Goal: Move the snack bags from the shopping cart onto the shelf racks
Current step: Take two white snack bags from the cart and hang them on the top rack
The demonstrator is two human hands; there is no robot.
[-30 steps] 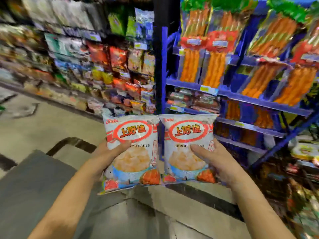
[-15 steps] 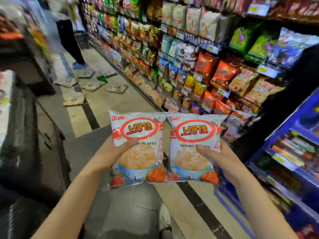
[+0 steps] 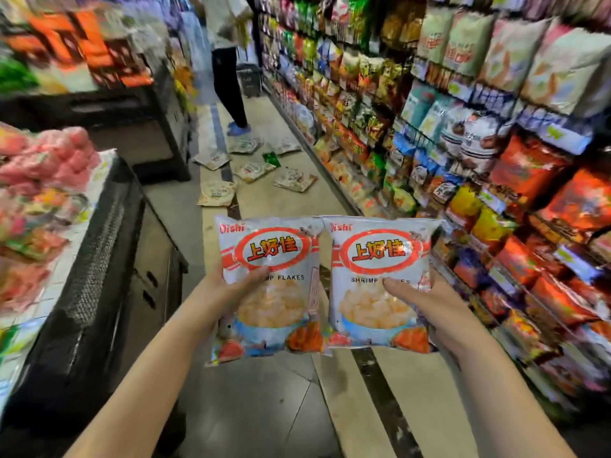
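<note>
Left shrimp flakes bag (image 3: pixel 274 259), right shrimp flakes bag (image 3: pixel 380 312): glossy plastic film, crinkled, catching glare. Floor tiles (image 3: pixel 264 408), bottom centre: smooth, dull sheen, cracked. Display stand (image 3: pixel 92 292), left edge: matt black, mesh-textured side. Shelf rack (image 3: pixel 410 133), right: wire metal.

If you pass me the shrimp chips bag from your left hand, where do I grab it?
Pinch the flat top seam of the left bag, coming from above. It stands upright, that edge is free, and the left hand holds its lower left side.
</note>
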